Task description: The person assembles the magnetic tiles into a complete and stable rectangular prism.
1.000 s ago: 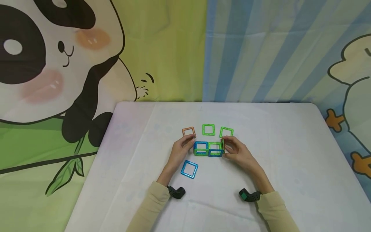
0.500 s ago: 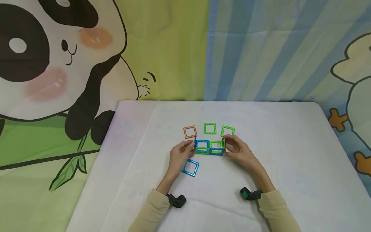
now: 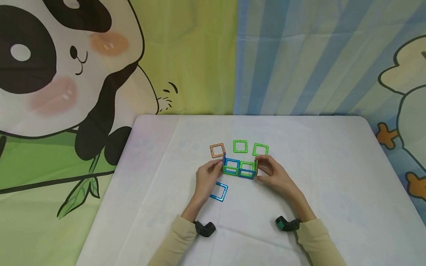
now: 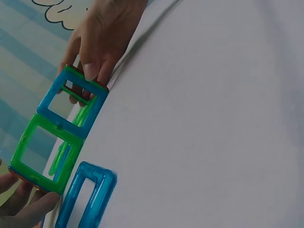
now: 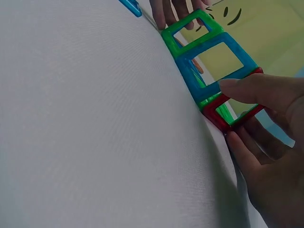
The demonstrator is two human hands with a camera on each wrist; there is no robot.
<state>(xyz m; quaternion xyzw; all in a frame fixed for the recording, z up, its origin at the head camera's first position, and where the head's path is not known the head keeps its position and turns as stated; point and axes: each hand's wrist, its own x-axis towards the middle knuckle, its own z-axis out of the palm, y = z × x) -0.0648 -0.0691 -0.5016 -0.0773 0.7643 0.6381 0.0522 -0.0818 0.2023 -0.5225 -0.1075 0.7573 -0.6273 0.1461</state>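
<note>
Magnetic tiles, open square frames in green and blue, form a low box (image 3: 238,172) on the table, its long side facing me. My left hand (image 3: 206,181) holds the box's left end, fingertips at an upright blue tile (image 3: 224,159) there. At the other end, my right hand (image 3: 276,175) pinches a red tile (image 5: 213,114), thumb on its near face and fingers behind it. In the left wrist view, the front shows a blue tile (image 4: 50,92) beside a green tile (image 4: 23,140). A loose blue tile (image 3: 225,193) lies below, partly covered by my left hand.
Behind the box lie a loose orange tile (image 3: 211,152) and two loose green tiles, one in the middle (image 3: 240,152) and one at the right (image 3: 261,144). A white cloth (image 3: 326,159) covers the table, and a printed curtain (image 3: 186,55) hangs behind it.
My left hand has slid down toward me along the left end, uncovering the upright blue tile and the orange tile. The box has turned slightly. My right hand keeps its grip.
</note>
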